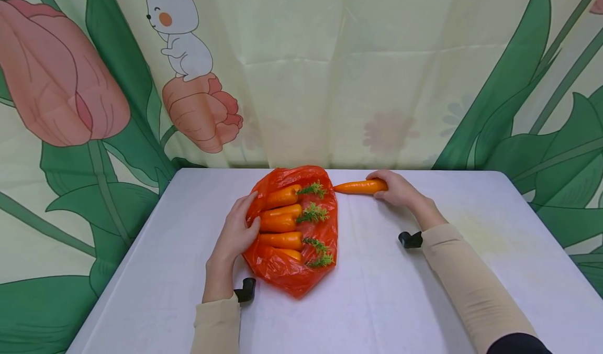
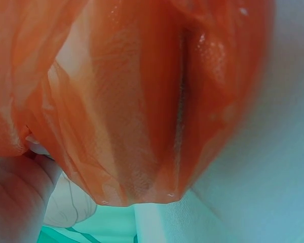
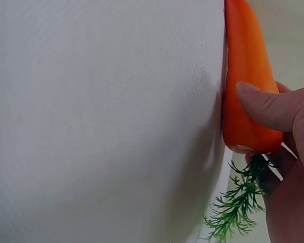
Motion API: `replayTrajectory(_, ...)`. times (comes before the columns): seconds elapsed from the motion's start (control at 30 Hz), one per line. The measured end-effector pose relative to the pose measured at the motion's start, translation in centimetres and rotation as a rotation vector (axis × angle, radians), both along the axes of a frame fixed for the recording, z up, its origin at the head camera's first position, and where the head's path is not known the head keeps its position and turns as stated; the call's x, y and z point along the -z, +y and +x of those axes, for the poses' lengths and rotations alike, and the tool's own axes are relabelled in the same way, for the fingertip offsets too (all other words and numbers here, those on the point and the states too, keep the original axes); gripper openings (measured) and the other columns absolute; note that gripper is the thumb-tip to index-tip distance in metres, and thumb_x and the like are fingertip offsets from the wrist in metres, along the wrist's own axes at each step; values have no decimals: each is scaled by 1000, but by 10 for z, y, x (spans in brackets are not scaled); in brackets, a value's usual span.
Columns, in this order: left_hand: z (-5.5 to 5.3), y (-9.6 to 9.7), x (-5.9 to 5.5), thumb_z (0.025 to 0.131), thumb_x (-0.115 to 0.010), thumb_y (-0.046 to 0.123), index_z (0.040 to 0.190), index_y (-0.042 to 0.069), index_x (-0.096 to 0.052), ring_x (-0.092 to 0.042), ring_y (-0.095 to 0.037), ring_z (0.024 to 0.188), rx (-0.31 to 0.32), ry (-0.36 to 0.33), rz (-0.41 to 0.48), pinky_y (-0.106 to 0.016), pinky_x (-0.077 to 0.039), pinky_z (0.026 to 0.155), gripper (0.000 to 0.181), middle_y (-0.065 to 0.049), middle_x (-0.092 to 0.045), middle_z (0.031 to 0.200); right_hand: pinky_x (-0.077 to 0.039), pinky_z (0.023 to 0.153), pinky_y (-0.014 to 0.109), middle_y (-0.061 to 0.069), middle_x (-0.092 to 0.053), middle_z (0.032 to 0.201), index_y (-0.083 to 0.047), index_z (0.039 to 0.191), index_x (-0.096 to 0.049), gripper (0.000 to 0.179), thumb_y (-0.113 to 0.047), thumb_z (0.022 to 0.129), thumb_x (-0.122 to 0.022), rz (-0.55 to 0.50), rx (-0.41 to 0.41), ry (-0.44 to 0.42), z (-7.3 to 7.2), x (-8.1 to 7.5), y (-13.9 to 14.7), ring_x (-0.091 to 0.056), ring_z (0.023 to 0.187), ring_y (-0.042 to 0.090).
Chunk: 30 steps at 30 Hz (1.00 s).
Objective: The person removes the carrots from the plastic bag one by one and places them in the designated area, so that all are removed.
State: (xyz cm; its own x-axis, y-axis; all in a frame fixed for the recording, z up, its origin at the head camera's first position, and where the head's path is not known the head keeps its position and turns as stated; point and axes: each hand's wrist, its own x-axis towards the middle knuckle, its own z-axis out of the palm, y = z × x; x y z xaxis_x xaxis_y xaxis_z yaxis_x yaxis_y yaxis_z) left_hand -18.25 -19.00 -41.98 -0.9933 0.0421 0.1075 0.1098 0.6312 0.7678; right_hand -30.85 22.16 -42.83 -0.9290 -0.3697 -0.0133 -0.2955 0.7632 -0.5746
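Observation:
A red plastic bag (image 1: 297, 283) lies on the table with several orange carrots (image 1: 280, 222) in its mouth, their green tops pointing right. My left hand (image 1: 239, 227) grips the bag's left side, thumb over the front; in the left wrist view the thin red film (image 2: 116, 111) fills most of the picture. To the right of the bag, my right hand (image 1: 398, 189) holds one carrot (image 1: 360, 187) by its thick end, tip pointing left at the bag's edge. In the right wrist view the thumb (image 3: 268, 107) presses on this carrot, and its green top (image 3: 238, 202) hangs below.
The table (image 1: 367, 296) has a white cover. Behind its far edge hangs a curtain (image 1: 301, 71) printed with tulips, leaves and a rabbit. Black wrist cameras (image 1: 410, 240) sit by both cuffs.

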Motion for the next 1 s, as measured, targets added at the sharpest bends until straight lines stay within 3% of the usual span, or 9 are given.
replayTrajectory(1.0, -2, -1, 1, 97, -59, 10, 156, 14, -37, -40, -33, 137, 4, 14, -28, -53, -37, 111, 64, -10, -37, 153, -33, 111, 59, 22, -52, 137, -3, 141, -54, 49, -4, 94, -68, 55, 32, -43, 0, -6, 7, -47, 122, 40)
